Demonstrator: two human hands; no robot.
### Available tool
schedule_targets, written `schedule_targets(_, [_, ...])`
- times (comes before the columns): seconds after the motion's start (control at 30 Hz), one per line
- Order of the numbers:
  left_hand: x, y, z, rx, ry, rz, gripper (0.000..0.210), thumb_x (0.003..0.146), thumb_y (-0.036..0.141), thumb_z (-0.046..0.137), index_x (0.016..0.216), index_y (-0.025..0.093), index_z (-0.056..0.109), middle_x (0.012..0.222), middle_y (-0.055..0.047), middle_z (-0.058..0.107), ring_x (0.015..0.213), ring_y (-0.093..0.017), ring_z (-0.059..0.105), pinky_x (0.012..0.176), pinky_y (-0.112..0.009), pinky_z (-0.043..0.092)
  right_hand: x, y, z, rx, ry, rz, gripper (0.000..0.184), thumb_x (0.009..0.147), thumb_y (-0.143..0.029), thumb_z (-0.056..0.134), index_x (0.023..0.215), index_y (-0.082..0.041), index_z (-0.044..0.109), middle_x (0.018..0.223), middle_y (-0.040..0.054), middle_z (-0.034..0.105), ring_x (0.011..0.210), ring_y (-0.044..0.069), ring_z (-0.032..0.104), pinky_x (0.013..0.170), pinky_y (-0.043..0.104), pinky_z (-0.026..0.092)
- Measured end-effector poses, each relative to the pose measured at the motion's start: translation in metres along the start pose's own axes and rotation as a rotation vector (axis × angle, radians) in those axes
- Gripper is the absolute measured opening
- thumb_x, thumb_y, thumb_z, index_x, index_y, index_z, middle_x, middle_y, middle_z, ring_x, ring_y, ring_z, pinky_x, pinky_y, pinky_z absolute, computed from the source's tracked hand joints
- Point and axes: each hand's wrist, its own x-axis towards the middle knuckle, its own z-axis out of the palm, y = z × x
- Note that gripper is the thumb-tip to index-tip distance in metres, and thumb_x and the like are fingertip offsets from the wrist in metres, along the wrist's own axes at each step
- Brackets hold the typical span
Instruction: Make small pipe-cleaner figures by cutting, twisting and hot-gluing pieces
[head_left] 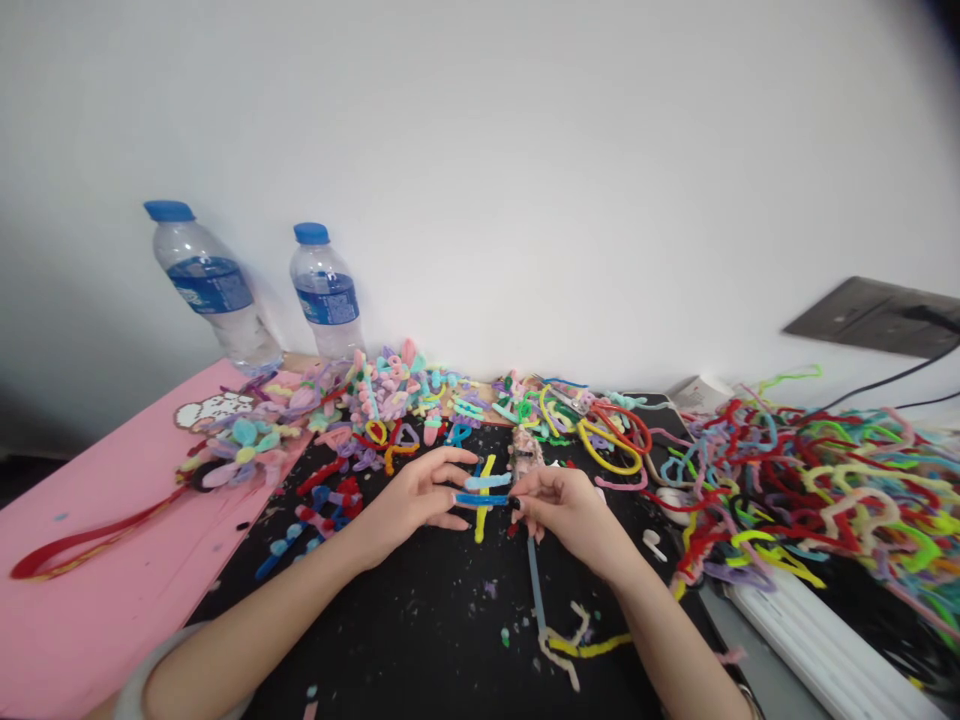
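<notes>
A blue pipe cleaner piece [482, 499] stretches between my hands. My left hand [420, 497] holds its left end at the fingertips, the other fingers spread apart. Thumb and finger of my right hand [564, 505] pinch the right end. A light blue piece [487, 481] lies parallel just beyond it, and a yellow piece [480, 526] crosses both. Below my right hand a grey-blue pipe cleaner [536, 590] runs toward a cream one [561, 668] and another yellow one [600, 648] on the black mat [420, 640].
Scissors [611, 450] with yellow and red handles lie beyond my right hand. A tangled heap of pipe cleaners [825, 480] covers the right side. Finished fuzzy shapes [390, 390] line the wall. Two water bottles [328, 290] stand back left, near a pink board [97, 500].
</notes>
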Motion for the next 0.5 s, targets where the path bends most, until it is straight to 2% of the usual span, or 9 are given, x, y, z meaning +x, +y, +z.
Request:
schedule_targets(0.13, [-0.0022, 0.0001, -0.0006, -0.067, -0.060, 0.009, 0.037, 0.079, 0.021, 0.058, 0.115, 0.021, 0.050, 0.102, -0.006, 0.055, 0.096, -0.023, 0.061, 0.071, -0.030, 0.054, 0.0011, 0.0014, 0.0012, 0.018, 0.005, 0.024, 0.012, 0.066, -0.024, 0.064, 0.073, -0.015, 0.059, 0.055, -0.0025, 0.061, 0.042, 0.008, 0.052, 0.044, 0.021, 0.044])
schedule_targets(0.3, [-0.0019, 0.0005, 0.0003, -0.098, -0.077, 0.010, 0.038, 0.078, 0.022, 0.059, 0.115, 0.021, 0.049, 0.105, -0.008, 0.056, 0.098, -0.025, 0.061, 0.072, -0.031, 0.052, 0.0011, 0.0010, 0.0017, 0.036, 0.003, 0.030, 0.013, 0.065, -0.023, 0.065, 0.072, -0.015, 0.059, 0.055, -0.0025, 0.061, 0.042, 0.009, 0.053, 0.044, 0.022, 0.044])
schedule_targets(0.5, [0.0023, -0.0029, 0.0017, -0.003, -0.039, 0.045, 0.045, 0.074, 0.020, 0.066, 0.115, 0.020, 0.047, 0.101, -0.006, 0.059, 0.088, -0.018, 0.060, 0.069, -0.027, 0.049, 0.0008, 0.0008, 0.0033, 0.054, 0.012, 0.046, 0.013, 0.064, -0.022, 0.065, 0.072, -0.015, 0.059, 0.054, -0.0030, 0.062, 0.042, 0.009, 0.054, 0.044, 0.022, 0.046])
